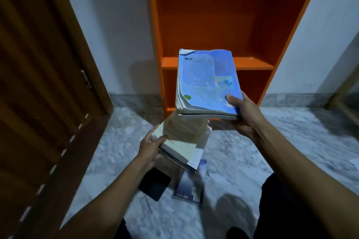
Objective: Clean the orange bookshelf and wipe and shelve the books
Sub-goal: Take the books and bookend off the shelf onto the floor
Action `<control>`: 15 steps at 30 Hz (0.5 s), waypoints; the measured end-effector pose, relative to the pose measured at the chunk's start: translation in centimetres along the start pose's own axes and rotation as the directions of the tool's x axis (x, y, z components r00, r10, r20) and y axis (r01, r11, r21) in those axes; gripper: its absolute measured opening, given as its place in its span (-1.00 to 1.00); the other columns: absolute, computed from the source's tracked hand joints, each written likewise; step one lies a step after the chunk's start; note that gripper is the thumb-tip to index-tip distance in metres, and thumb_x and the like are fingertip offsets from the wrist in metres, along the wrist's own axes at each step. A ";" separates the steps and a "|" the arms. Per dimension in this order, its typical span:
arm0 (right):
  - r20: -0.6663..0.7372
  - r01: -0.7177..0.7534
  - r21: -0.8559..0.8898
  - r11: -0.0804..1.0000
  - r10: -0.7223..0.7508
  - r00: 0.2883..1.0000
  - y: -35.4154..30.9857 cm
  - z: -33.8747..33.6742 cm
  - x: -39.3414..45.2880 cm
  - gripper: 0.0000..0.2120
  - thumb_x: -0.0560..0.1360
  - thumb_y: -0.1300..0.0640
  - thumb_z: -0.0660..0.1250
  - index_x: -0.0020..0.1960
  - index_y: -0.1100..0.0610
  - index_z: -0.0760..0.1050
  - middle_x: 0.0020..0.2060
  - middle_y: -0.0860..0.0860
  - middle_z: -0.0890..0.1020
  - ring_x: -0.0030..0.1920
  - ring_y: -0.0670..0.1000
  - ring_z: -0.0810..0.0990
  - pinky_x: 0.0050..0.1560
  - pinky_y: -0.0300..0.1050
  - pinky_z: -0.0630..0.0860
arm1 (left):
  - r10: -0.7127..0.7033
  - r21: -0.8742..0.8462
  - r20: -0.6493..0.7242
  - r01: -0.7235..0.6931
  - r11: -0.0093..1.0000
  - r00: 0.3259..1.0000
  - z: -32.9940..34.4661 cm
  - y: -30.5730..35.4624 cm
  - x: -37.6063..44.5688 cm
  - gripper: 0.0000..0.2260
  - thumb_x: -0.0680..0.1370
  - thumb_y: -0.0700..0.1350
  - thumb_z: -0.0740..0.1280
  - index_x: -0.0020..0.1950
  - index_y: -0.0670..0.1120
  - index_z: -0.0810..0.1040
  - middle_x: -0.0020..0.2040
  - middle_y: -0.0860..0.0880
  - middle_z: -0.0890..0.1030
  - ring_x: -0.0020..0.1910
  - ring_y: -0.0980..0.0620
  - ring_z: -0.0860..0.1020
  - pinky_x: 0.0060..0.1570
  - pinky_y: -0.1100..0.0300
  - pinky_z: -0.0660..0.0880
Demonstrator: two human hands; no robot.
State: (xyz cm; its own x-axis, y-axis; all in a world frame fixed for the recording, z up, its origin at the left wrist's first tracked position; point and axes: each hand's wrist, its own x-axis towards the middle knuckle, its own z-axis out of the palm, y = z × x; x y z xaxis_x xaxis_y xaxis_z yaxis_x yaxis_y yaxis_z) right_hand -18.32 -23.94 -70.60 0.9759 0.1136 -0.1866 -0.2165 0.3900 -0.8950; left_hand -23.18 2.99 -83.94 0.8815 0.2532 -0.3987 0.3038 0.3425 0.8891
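An orange bookshelf stands against the white wall ahead, its compartments bare. My right hand grips the near right corner of a worn blue book, thumb on the cover, with another thin book under it, held flat in front of the shelf's middle board. Lower and to the left, my left hand holds a blurred stack of pale books by its left edge. A dark blue book lies on the floor beneath that stack.
A black flat object lies on the marble floor by my left forearm. A brown wooden door fills the left side. A wooden frame stands at the right edge. My knees show at the bottom.
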 end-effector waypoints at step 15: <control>-0.120 -0.249 0.067 0.966 0.255 0.959 13.6 -5.4 -0.1 -0.63 0.61 0.29 0.26 0.36 0.00 0.46 0.18 0.08 0.67 0.08 0.21 0.69 -0.16 0.11 0.64 | -0.400 -0.069 -0.028 0.398 0.915 0.916 -3.3 -16.6 0.6 -0.58 0.57 -0.36 0.34 0.37 -0.04 0.45 0.05 -0.12 0.62 0.07 -0.22 0.59 -0.25 -0.04 0.60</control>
State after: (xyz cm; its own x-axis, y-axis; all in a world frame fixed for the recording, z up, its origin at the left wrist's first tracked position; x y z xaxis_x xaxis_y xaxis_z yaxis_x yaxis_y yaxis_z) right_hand -21.23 -23.56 -84.98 0.8845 0.0992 -0.4560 -0.4538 0.4101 -0.7911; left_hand -28.87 0.43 -99.68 0.6757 0.1204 -0.7273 0.6033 0.4767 0.6394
